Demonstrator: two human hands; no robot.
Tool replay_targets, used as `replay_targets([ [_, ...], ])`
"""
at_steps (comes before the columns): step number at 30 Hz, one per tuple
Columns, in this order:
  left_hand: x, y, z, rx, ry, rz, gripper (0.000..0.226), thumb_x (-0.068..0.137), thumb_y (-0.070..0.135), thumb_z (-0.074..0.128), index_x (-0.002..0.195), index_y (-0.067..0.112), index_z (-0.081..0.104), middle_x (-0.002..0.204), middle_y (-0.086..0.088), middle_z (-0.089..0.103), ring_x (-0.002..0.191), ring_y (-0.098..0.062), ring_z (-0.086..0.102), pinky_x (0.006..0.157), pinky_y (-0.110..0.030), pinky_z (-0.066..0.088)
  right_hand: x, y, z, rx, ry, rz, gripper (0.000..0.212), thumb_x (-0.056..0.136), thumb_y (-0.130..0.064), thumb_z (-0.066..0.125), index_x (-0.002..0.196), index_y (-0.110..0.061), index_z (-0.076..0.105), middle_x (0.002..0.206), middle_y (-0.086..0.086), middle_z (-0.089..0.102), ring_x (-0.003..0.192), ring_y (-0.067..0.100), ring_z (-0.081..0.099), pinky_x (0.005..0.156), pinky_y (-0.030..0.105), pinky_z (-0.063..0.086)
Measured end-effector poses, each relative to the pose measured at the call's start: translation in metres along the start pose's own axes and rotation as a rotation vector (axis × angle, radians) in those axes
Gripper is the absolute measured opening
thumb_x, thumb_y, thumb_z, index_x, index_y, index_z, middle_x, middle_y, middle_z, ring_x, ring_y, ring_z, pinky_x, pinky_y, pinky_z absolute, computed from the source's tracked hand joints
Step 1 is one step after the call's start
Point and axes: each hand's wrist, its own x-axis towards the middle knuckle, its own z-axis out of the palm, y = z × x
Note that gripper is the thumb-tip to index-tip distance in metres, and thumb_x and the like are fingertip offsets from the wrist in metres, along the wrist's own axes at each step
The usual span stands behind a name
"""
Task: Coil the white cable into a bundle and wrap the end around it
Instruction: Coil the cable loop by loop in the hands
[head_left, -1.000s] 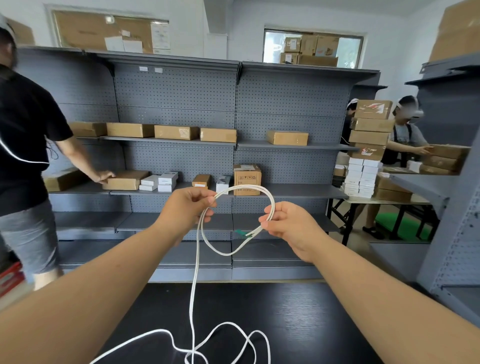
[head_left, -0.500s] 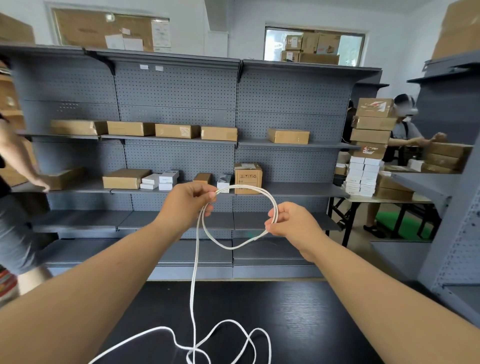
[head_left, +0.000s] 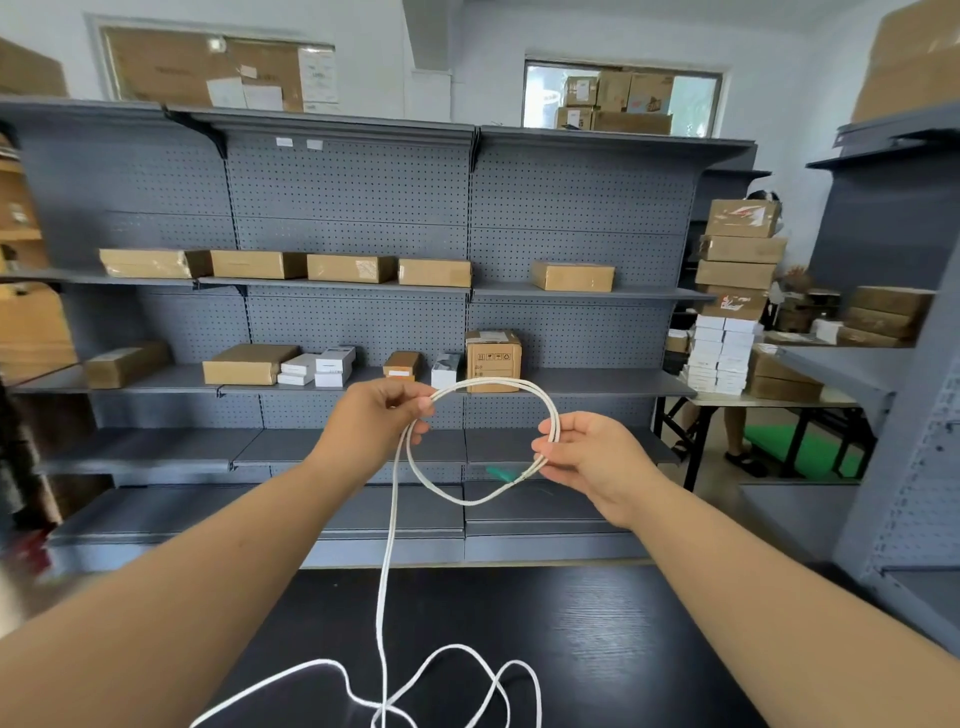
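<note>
1. Holds the white cable (head_left: 467, 501) up in the air with both hands, shaped as a round loop in the middle of the view.
2. Pinches the 10 o'clock side of the loop with the left hand (head_left: 379, 421), with thumb and curled fingers closed tight on the strands.
3. Grips the 3 o'clock side of the loop with the right hand (head_left: 587, 457), with thumb and fingers closed lightly on two strands lying together.
4. Shows two strands along the top and right of the loop, and only one along the bottom at 6 o'clock.
5. Shows a green connector (head_left: 498, 473) at the cable end, just beside the right fingers and pointing toward 9 o'clock, inside the loop.
6. Lets one strand hang from the left hand straight toward 6 o'clock, down to the black table (head_left: 597, 649).
7. Leaves the rest of the cable loose on the table at 6 o'clock, in open curves crossing each other, partly cut by the lower edge.
8. Faces grey pegboard shelving (head_left: 353, 197) at 12 o'clock, with a brown upright box (head_left: 492, 361) on a shelf behind the top of the loop.
9. At 3 o'clock, a stack of boxes (head_left: 737, 270) on a folding table, well apart from the hands.
</note>
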Motion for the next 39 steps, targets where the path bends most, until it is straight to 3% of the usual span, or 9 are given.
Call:
replay_targets([
  [8, -0.002, 0.007, 0.003, 0.036, 0.025, 0.029, 0.016, 0.089, 0.004, 0.059, 0.079, 0.014, 0.067, 0.073, -0.004, 0.063, 0.058, -0.012, 0.059, 0.074, -0.032, 0.054, 0.002, 0.004, 0.002, -0.222, 0.118, -0.075, 0.018, 0.084, 0.004, 0.060, 0.082, -0.013, 0.058, 0.081, 0.004, 0.061, 0.078, 0.018, 0.061, 0.074, 0.028, 0.056],
  [14, 0.000, 0.020, 0.010, 0.187, -0.001, 0.112, 0.029, 0.089, 0.005, 0.059, 0.071, 0.027, 0.063, 0.069, -0.009, 0.060, 0.068, -0.023, 0.058, 0.080, -0.038, 0.051, 0.004, 0.004, 0.003, -0.208, 0.094, -0.010, 0.016, 0.083, 0.003, 0.062, 0.083, -0.013, 0.059, 0.083, 0.005, 0.062, 0.082, 0.018, 0.061, 0.082, 0.031, 0.054],
  [19, 0.004, 0.028, 0.014, 0.204, -0.052, 0.093, 0.016, 0.089, 0.005, 0.058, 0.084, 0.018, 0.066, 0.072, 0.001, 0.061, 0.064, -0.013, 0.057, 0.065, -0.019, 0.053, 0.006, 0.003, 0.003, -0.191, 0.052, -0.021, 0.013, 0.084, -0.005, 0.064, 0.088, -0.016, 0.059, 0.087, 0.001, 0.063, 0.082, 0.014, 0.060, 0.075, 0.025, 0.050],
  [21, 0.004, 0.029, 0.014, 0.211, -0.070, 0.093, 0.015, 0.089, 0.005, 0.058, 0.087, 0.017, 0.067, 0.072, 0.002, 0.061, 0.064, -0.013, 0.057, 0.066, -0.019, 0.054, 0.007, -0.001, 0.003, -0.239, 0.044, -0.061, 0.013, 0.084, -0.010, 0.065, 0.093, -0.017, 0.058, 0.093, 0.000, 0.064, 0.085, 0.013, 0.061, 0.078, 0.026, 0.049],
  [25, 0.003, 0.028, 0.016, 0.312, -0.133, 0.108, 0.013, 0.090, 0.007, 0.057, 0.091, 0.016, 0.066, 0.068, 0.003, 0.058, 0.063, -0.009, 0.055, 0.064, -0.016, 0.051, 0.007, -0.014, 0.004, -0.438, 0.032, -0.178, 0.017, 0.085, -0.023, 0.065, 0.102, -0.023, 0.060, 0.105, -0.004, 0.064, 0.097, 0.013, 0.060, 0.086, 0.031, 0.047],
  [31, -0.001, 0.025, 0.020, 0.356, -0.206, 0.119, 0.018, 0.091, 0.009, 0.057, 0.081, 0.021, 0.065, 0.069, 0.001, 0.059, 0.063, -0.007, 0.055, 0.062, -0.011, 0.047, 0.007, -0.036, 0.016, -0.891, -0.081, -0.364, 0.020, 0.090, -0.028, 0.057, 0.107, -0.023, 0.067, 0.102, -0.008, 0.066, 0.094, 0.008, 0.057, 0.085, 0.028, 0.044],
  [36, -0.002, 0.022, 0.019, 0.363, -0.217, 0.112, 0.021, 0.091, 0.012, 0.057, 0.077, 0.026, 0.063, 0.069, 0.003, 0.061, 0.066, -0.008, 0.058, 0.061, -0.009, 0.046, 0.004, -0.047, 0.020, -1.041, -0.110, -0.397, 0.018, 0.090, -0.028, 0.058, 0.101, -0.025, 0.071, 0.083, -0.006, 0.063, 0.075, 0.009, 0.051, 0.058, 0.019, 0.035],
  [39, -0.005, 0.021, 0.019, 0.352, -0.220, 0.099, 0.021, 0.091, 0.013, 0.057, 0.077, 0.027, 0.063, 0.073, -0.003, 0.061, 0.069, -0.011, 0.056, 0.062, -0.009, 0.045, 0.003, -0.050, 0.021, -1.073, -0.112, -0.414, 0.017, 0.089, -0.026, 0.058, 0.099, -0.025, 0.072, 0.068, -0.008, 0.056, 0.061, 0.006, 0.045, 0.053, 0.019, 0.030],
])
